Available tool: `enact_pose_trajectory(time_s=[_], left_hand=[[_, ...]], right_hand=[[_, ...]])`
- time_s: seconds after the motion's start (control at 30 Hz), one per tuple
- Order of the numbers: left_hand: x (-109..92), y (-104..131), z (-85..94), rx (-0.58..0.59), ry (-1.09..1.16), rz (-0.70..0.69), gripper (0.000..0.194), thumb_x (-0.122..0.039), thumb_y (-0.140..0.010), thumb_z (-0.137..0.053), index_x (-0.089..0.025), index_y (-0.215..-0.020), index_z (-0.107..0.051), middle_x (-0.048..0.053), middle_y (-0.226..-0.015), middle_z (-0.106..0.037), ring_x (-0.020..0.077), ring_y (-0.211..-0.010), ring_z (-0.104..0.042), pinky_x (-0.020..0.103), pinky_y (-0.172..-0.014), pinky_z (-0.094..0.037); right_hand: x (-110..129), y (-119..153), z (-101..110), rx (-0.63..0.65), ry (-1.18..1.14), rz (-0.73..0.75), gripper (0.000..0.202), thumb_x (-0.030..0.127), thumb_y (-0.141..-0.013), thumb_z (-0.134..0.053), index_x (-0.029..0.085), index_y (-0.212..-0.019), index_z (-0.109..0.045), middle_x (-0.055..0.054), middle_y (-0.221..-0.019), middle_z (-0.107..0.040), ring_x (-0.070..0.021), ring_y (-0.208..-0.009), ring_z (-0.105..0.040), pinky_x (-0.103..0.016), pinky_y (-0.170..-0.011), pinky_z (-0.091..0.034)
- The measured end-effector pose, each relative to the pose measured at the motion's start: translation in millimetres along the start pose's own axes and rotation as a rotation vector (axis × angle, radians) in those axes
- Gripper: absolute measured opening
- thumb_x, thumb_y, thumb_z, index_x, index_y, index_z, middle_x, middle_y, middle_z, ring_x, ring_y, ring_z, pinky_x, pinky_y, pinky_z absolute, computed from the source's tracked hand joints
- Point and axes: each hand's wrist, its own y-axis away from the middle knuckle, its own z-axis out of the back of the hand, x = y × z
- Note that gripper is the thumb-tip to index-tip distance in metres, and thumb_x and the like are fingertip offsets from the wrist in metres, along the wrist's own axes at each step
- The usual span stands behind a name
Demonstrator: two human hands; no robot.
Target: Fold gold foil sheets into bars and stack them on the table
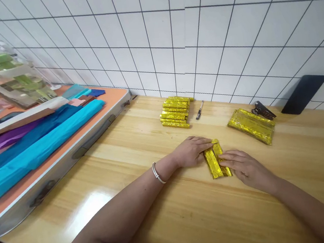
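A shiny gold foil sheet (pixel 213 164), partly folded lengthwise, lies on the wooden table (pixel 140 140). My left hand (pixel 192 150) rests at its upper left edge, fingertips on the foil, fingers extended. On the right side my right hand (pixel 243 165) touches the foil with its fingertips, the fingers stretched out close together. Behind them sits a row of narrow folded gold strips (pixel 175 112). A stack of wider gold foil sheets (pixel 252 125) lies to the right.
A small cutter (pixel 199 110) lies near the tiled wall, with a black clip-like object (pixel 263 110) and a dark slab (pixel 304 93) farther right. At left, an orange-topped case (pixel 116 95) bears coloured paper rolls (pixel 41 146) and a green-lidded bottle (pixel 20 83).
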Motion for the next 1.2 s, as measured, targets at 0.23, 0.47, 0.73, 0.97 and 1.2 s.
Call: enact_pose_trajectory(time_s=[0.23,0.47,0.73,0.97,1.2], left_hand=[[-2.0,-0.2,1.5,0.004,-0.015,-0.066,0.057,-0.025,-0.080,-0.045,-0.024,-0.136,-0.036,0.006,-0.141,-0.038,0.0196,-0.128,-0.037,0.035,-0.106,-0.025],[-1.8,-1.8,4.5,0.051,-0.004,-0.070,0.065,-0.035,-0.079,-0.050,-0.027,-0.139,-0.028,0.006,-0.144,-0.033,0.0219,-0.130,-0.033,0.037,-0.106,-0.024],[-0.5,0.4,0.7,0.034,-0.070,-0.112,0.054,-0.036,-0.084,-0.043,-0.026,-0.136,-0.035,0.006,-0.146,-0.029,0.0233,-0.133,-0.028,0.040,-0.105,-0.023],[-10.9,1.2,-1.5,0.013,-0.123,-0.059,0.052,-0.029,-0.085,-0.040,-0.024,-0.137,-0.032,0.006,-0.145,-0.031,0.0235,-0.135,-0.023,0.044,-0.108,-0.017],[-35.2,14.3,5.4,0.086,-0.073,-0.050,0.056,-0.037,-0.086,-0.041,-0.017,-0.138,-0.031,0.012,-0.144,-0.031,0.0258,-0.135,-0.024,0.039,-0.109,-0.021]], right_hand=[[-9.2,1.9,-2.2,-0.064,0.146,-0.023,0.043,0.011,-0.087,-0.040,0.026,-0.127,-0.049,-0.006,-0.130,-0.052,-0.0222,-0.118,-0.047,-0.045,-0.098,-0.042],[-15.3,-7.7,-7.3,-0.155,0.073,-0.050,0.042,0.013,-0.088,-0.042,0.026,-0.127,-0.049,-0.007,-0.130,-0.051,-0.0210,-0.117,-0.048,-0.044,-0.096,-0.044],[3.8,4.7,-2.3,0.013,0.119,0.093,0.043,0.012,-0.085,-0.047,0.025,-0.126,-0.051,-0.005,-0.128,-0.055,-0.0225,-0.122,-0.045,-0.047,-0.102,-0.039],[12.6,12.5,-12.2,-0.075,0.092,0.048,0.039,0.012,-0.087,-0.045,0.023,-0.124,-0.054,-0.007,-0.127,-0.055,-0.0199,-0.119,-0.049,-0.041,-0.101,-0.042],[23.4,13.4,-16.1,-0.074,0.124,-0.032,0.036,0.011,-0.087,-0.041,0.018,-0.116,-0.059,-0.010,-0.125,-0.056,-0.0201,-0.118,-0.050,-0.042,-0.099,-0.044]])
